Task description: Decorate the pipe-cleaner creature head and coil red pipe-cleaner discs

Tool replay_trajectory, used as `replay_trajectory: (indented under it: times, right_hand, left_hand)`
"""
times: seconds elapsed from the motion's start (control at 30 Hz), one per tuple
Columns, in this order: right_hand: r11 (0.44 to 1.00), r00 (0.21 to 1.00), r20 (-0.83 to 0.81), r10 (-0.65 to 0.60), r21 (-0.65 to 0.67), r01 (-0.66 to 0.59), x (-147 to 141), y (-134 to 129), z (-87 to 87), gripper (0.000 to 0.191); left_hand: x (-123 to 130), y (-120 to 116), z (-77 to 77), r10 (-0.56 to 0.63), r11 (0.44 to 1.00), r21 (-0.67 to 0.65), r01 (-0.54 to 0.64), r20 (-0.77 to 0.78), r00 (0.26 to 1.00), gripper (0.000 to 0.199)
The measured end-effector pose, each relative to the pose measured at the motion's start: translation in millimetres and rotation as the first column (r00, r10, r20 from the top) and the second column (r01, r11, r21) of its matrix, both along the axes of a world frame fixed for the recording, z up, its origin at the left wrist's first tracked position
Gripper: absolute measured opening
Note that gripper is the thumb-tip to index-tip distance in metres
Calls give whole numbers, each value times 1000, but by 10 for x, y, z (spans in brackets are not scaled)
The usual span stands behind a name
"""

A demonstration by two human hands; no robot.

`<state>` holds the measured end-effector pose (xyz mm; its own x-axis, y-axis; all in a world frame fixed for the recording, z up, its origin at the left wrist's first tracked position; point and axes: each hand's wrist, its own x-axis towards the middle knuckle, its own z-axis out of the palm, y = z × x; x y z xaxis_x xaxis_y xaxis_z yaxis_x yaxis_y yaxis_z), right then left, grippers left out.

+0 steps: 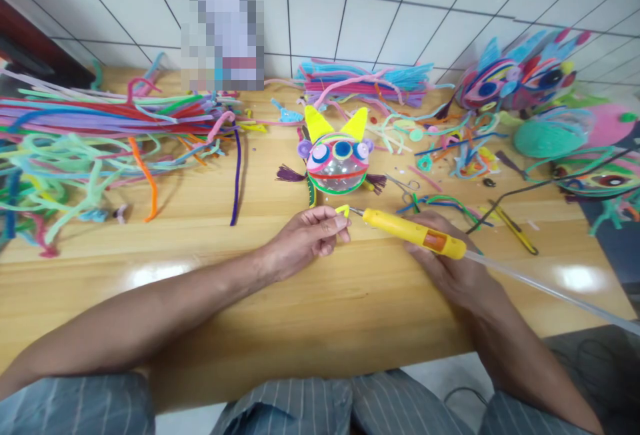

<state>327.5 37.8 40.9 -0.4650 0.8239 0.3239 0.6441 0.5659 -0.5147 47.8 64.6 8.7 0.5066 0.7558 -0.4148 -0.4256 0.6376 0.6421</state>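
Wooden table (310, 328) cut off left; yellow glue gun (407, 229) partly hides right fingers (423, 256).

On the counter (310, 318): heaped stems (100, 115), between nine and ten o'clock; bundled stems (350, 88), one o'clock; coloured figures (484, 85), two; scissors (400, 185) and, farther out, cutter (515, 228), three. Tiled wall (320, 22), twelve.

The left hand (320, 230) is pinching a yellow strip (347, 210), the right hand (453, 276) aiming a glue gun (407, 228) at it from between three and four o'clock (a yellow-eared figure (341, 168) is sitting at twelve).
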Motion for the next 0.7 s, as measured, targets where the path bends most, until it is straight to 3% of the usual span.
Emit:
replay_trajectory:
  times: [0.7]
  right_hand:
    - [998,999,35,-39,-41,41,14,-17,-27,20]
  left_hand:
    - [3,5,-23,-10,1000,-29,10,2,1000,50]
